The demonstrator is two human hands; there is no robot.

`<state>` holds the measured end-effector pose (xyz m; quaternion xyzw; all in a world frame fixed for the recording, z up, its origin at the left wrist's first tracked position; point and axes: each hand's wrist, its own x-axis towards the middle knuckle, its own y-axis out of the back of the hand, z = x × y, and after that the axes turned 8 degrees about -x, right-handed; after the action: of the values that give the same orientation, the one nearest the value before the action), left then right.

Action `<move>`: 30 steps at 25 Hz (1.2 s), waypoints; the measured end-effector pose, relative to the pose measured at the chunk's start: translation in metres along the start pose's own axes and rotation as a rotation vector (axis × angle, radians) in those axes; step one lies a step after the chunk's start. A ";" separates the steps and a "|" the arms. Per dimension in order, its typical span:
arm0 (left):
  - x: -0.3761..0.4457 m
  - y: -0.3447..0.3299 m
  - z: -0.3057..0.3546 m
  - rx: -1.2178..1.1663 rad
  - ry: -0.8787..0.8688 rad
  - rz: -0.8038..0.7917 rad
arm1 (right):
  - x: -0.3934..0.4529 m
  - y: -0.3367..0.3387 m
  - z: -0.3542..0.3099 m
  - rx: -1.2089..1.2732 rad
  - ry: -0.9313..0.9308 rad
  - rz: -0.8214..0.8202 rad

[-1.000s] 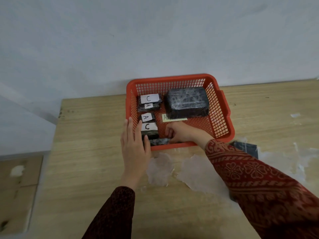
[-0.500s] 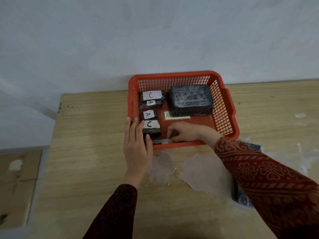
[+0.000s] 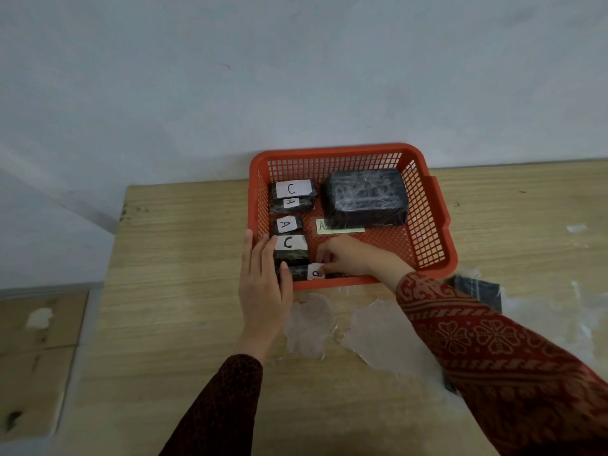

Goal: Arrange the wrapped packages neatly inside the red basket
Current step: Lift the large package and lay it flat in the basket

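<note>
The red basket (image 3: 427, 205) stands on the wooden table against the wall. Inside, along its left wall, lie several small dark wrapped packages with white letter labels: C (image 3: 293, 189), A (image 3: 286, 224), another C (image 3: 290, 246). A large dark wrapped package (image 3: 363, 197) fills the far right, with a yellow label (image 3: 339, 226) in front of it. My right hand (image 3: 348, 258) pinches a small labelled package (image 3: 309, 271) at the basket's near wall. My left hand (image 3: 263, 284) lies flat with fingers spread over the basket's near left corner.
Another dark wrapped package (image 3: 477, 289) lies on the table to the right of the basket, partly behind my right sleeve. Crumpled clear plastic film (image 3: 375, 334) lies on the table in front of the basket. The table's left edge drops to a lower surface.
My right hand has turned the small package at the near wall so its white label faces up. My left hand has stayed at the basket's corner.
</note>
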<state>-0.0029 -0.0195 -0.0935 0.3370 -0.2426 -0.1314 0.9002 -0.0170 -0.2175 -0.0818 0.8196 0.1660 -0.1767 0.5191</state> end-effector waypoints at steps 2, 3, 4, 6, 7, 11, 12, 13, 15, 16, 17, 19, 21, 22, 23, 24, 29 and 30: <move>0.001 0.002 0.002 0.040 0.008 -0.024 | -0.003 0.000 0.000 0.014 0.002 0.029; 0.001 0.004 0.004 0.073 0.015 -0.040 | -0.006 0.002 0.001 0.026 0.006 0.050; 0.001 0.005 0.006 0.111 0.023 -0.055 | -0.010 0.004 0.002 0.049 0.011 0.092; 0.006 0.009 0.012 0.181 0.027 -0.073 | -0.022 0.009 0.008 0.127 0.013 0.280; 0.011 0.010 0.015 0.197 0.033 -0.066 | -0.028 0.012 0.013 0.160 -0.005 0.416; 0.049 -0.004 0.036 0.012 0.072 -0.095 | -0.048 0.026 0.051 0.245 -0.316 0.898; 0.060 -0.014 0.041 -0.053 0.085 -0.149 | -0.049 0.028 0.060 0.299 -0.387 0.911; 0.070 -0.025 0.045 -0.098 0.119 -0.233 | -0.049 0.030 0.067 0.383 -0.429 0.862; 0.086 -0.052 0.053 -0.035 0.214 -0.440 | -0.044 0.029 0.074 0.588 -0.444 0.698; 0.089 -0.064 0.058 0.033 0.260 -0.531 | -0.042 0.028 0.076 0.644 -0.448 0.641; 0.090 -0.074 0.061 0.068 0.297 -0.581 | -0.040 0.026 0.077 0.651 -0.452 0.616; 0.090 -0.083 0.065 -0.003 0.364 -0.553 | -0.041 0.024 0.077 0.569 -0.449 0.628; 0.091 -0.077 0.068 -0.181 0.411 -0.414 | -0.053 0.022 0.074 0.391 -0.402 0.691; 0.091 -0.070 0.069 -0.254 0.436 -0.342 | -0.060 0.021 0.071 0.264 -0.367 0.726; 0.091 -0.061 0.071 -0.300 0.456 -0.282 | -0.068 0.019 0.068 0.147 -0.331 0.760; 0.091 -0.052 0.072 -0.328 0.463 -0.241 | -0.075 0.020 0.063 0.076 -0.300 0.798; 0.088 -0.001 0.085 -0.569 0.366 -0.199 | -0.107 0.054 0.045 0.130 -0.105 0.855; 0.085 0.008 0.087 -0.670 0.355 -0.205 | -0.114 0.062 0.041 0.199 -0.058 0.799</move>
<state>0.0242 -0.0946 -0.0013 0.0645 0.0080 -0.2324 0.9705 -0.0944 -0.2897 0.0037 0.8605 -0.1977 0.0007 0.4695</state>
